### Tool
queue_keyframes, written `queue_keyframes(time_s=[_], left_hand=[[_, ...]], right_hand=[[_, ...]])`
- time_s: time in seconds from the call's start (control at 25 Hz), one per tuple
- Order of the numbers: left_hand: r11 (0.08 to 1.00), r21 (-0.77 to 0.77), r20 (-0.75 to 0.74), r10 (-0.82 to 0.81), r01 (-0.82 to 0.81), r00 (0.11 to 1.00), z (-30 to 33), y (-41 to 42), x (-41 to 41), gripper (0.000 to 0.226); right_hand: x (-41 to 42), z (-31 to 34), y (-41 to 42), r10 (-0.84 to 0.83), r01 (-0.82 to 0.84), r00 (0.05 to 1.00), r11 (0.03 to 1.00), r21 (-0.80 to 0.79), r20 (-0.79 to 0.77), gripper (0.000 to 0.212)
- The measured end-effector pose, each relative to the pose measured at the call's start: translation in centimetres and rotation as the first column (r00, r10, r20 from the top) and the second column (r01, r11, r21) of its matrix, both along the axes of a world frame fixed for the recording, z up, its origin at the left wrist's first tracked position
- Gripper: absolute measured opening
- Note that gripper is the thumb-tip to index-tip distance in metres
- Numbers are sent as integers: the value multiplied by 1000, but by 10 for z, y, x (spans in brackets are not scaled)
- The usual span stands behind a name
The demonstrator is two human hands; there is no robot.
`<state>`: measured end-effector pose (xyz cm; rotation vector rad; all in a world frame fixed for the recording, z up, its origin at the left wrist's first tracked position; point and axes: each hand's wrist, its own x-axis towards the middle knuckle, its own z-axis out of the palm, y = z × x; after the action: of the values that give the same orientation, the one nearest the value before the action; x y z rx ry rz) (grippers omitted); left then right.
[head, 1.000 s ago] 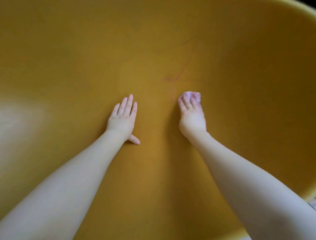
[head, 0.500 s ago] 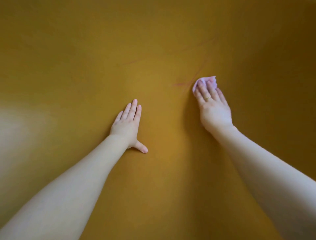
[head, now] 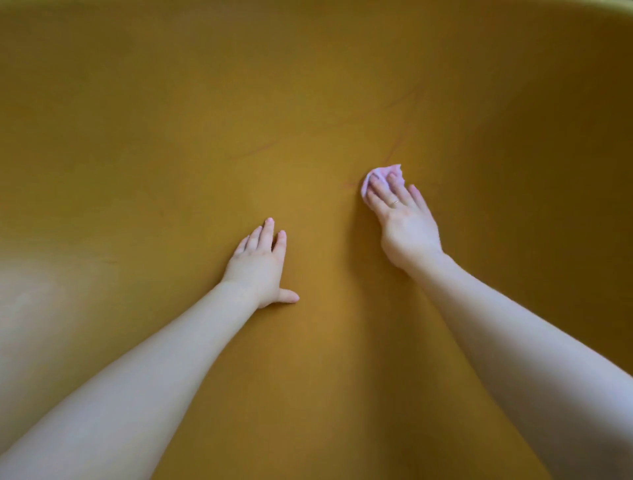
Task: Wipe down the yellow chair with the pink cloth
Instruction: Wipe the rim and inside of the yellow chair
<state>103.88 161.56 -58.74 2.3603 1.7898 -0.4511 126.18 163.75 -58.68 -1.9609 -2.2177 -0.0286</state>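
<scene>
The yellow chair (head: 171, 137) fills the whole view as a smooth curved shell. My right hand (head: 404, 222) presses a small crumpled pink cloth (head: 380, 174) against the chair surface; only the cloth's far end shows past my fingertips. Faint reddish streaks (head: 394, 147) run across the shell just beyond the cloth. My left hand (head: 260, 263) lies flat on the chair to the left of the right hand, fingers together, thumb out, holding nothing.
A paler glare patch (head: 30, 294) lies on the shell at the left. The chair's rim (head: 609, 2) curves across the top right corner. Both bare forearms cross the lower half of the view.
My right hand slid the cloth away and to the right from beside my left hand, up to the reddish streaks. The left hand stays planted. The view has drifted.
</scene>
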Motion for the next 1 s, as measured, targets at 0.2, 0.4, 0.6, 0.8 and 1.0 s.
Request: queue_keyframes(time_s=[0.2,0.4,0.6,0.8,1.0], left_hand=[[968,193,-40,-154,159,987,6,29,22,117],[955,236,-110,-155,177,982,9,53,28,142],[959,230,-78,-150,164,986,6,55,25,144],[959,230,-60,-155,165,986,3,58,22,145],[963,217,-56,-152,161,987,7,55,23,143]], right_hand=[[16,10,11,-292,323,942,922,213,-164,63],[-59,-46,-22,31,-33,991,999,-10,-133,71],[6,-8,15,-23,-12,993,952,307,112,59],[25,22,55,-185,190,981,894,405,-53,58],[-44,-32,24,15,-7,999,969,247,-33,61]])
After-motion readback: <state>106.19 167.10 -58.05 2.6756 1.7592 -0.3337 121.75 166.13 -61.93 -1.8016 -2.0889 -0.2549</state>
